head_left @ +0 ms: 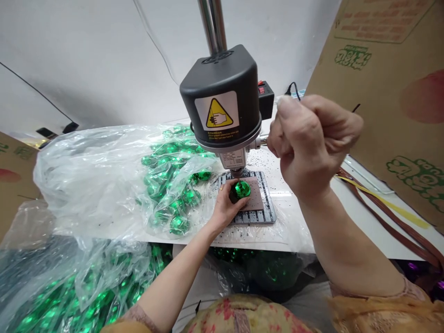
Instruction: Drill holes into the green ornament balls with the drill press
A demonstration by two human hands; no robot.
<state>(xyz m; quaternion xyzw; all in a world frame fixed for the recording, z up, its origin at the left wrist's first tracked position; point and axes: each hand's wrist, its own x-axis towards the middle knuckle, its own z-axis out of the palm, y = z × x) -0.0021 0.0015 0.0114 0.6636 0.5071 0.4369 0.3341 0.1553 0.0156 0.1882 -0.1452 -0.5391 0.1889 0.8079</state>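
A shiny green ball (243,189) is held just off the middle of the view, towards 4 o'clock. It is gripped between the thumb and fingers of the left hand (227,203), which is reached in from 7 o'clock; a ring is worn on one finger. The ball is kept over a flat brown board (255,203), laid on the slotted metal base (268,217) of a drill press (220,92). The press's black head is seen at 12 o'clock, marked with a yellow warning label (218,113), and its narrow lower end is placed right above the ball; whether the two are touching cannot be told.

At 2 to 3 o'clock the right hand (308,138) is raised, its fingers curled closed in a fist. A short metal rod (263,140) is pointed from the press towards it; what is enclosed by the fingers is hidden.

Many more green balls (178,185) are heaped at 9 o'clock, partly covered by clear plastic (86,157). The white table (294,245) is scattered with dark specks around the base. Brown straps (385,226) are laid at 4 o'clock, beside a large cardboard box (388,101) stood at 2 o'clock.
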